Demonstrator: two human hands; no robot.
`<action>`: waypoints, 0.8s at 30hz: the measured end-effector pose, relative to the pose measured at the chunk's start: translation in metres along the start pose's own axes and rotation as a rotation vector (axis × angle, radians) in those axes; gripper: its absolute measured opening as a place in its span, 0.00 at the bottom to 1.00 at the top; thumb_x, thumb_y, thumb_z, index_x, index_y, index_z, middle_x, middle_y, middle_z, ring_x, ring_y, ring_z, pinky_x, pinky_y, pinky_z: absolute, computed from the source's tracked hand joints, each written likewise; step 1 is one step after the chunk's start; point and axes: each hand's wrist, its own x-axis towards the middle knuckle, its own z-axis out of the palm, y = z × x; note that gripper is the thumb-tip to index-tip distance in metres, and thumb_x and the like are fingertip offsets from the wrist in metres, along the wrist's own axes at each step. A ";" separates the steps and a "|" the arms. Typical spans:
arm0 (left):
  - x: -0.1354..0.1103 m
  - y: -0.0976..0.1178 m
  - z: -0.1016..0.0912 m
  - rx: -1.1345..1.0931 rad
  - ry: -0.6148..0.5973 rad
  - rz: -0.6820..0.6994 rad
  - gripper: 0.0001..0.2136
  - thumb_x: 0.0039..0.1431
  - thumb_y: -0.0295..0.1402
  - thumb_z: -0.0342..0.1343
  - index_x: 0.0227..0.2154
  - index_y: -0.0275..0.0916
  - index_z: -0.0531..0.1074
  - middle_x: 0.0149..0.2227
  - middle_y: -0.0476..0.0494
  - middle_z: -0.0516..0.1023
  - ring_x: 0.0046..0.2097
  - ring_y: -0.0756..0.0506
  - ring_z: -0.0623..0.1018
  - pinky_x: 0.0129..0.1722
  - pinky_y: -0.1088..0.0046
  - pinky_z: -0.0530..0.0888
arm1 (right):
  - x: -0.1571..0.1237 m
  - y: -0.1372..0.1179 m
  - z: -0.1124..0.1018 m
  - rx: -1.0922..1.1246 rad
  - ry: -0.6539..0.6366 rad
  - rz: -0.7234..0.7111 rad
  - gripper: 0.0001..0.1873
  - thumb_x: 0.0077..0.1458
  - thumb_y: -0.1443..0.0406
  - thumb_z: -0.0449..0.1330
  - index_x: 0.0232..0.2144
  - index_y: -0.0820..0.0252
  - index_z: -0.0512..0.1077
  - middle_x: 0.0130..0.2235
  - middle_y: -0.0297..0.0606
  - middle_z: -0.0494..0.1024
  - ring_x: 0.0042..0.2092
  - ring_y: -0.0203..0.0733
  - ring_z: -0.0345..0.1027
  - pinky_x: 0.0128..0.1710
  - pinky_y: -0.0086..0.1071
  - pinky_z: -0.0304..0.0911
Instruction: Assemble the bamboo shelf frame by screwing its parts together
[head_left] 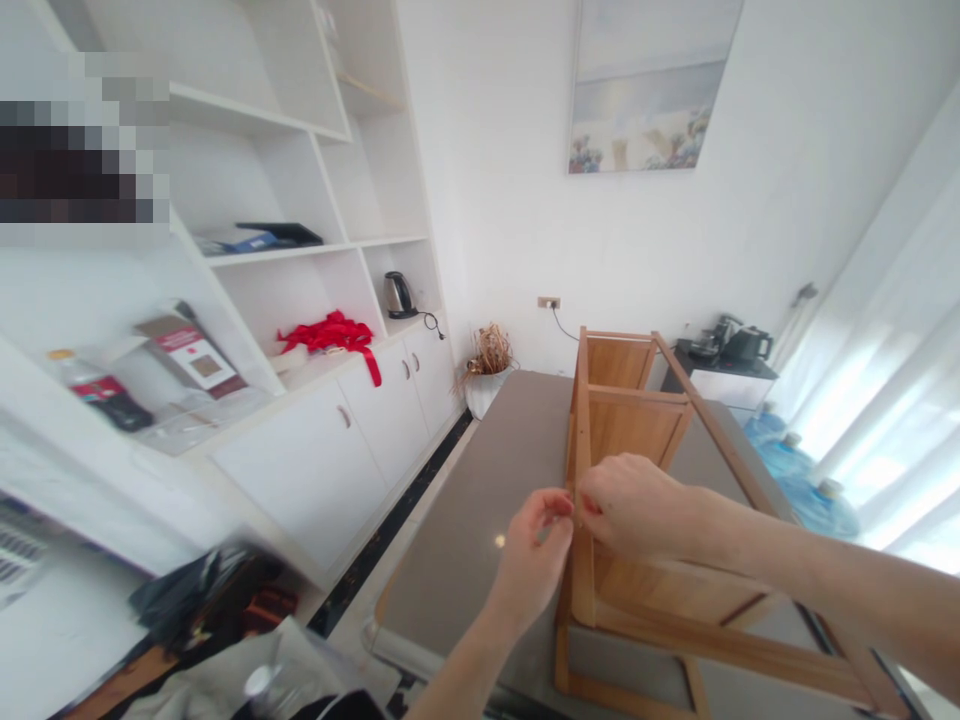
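A wooden frame, like a small shelf or stool lying on its side, rests on a grey table. My left hand is pinched shut at the frame's near left rail, fingertips pressed together on something too small to make out. My right hand is closed over the same rail from the right, its fingers curled against the wood and meeting the left fingertips.
White cabinets and shelves line the left wall, holding a kettle, red ribbon and boxes. A dried plant pot stands beyond the table. Water bottles and a tea station sit at right.
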 end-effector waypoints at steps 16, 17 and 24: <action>-0.023 0.033 0.019 0.901 -0.005 0.342 0.11 0.52 0.35 0.54 0.19 0.37 0.63 0.21 0.51 0.68 0.27 0.50 0.67 0.38 0.67 0.58 | 0.023 0.015 -0.004 0.506 -0.413 0.074 0.09 0.39 0.69 0.52 0.17 0.65 0.71 0.22 0.40 0.76 0.24 0.37 0.70 0.20 0.25 0.60; -0.025 0.035 0.017 0.899 -0.018 0.349 0.09 0.52 0.33 0.53 0.19 0.37 0.64 0.21 0.50 0.68 0.27 0.51 0.67 0.38 0.67 0.58 | 0.022 0.017 -0.002 0.529 -0.414 0.078 0.09 0.39 0.68 0.51 0.17 0.65 0.71 0.22 0.40 0.76 0.24 0.37 0.70 0.20 0.24 0.60; -0.021 0.047 -0.010 0.718 -0.147 0.159 0.14 0.59 0.32 0.44 0.18 0.37 0.62 0.20 0.51 0.65 0.26 0.51 0.64 0.33 0.72 0.60 | 0.014 0.018 0.004 0.654 -0.361 0.073 0.14 0.47 0.66 0.47 0.16 0.64 0.67 0.22 0.41 0.75 0.22 0.35 0.67 0.19 0.25 0.60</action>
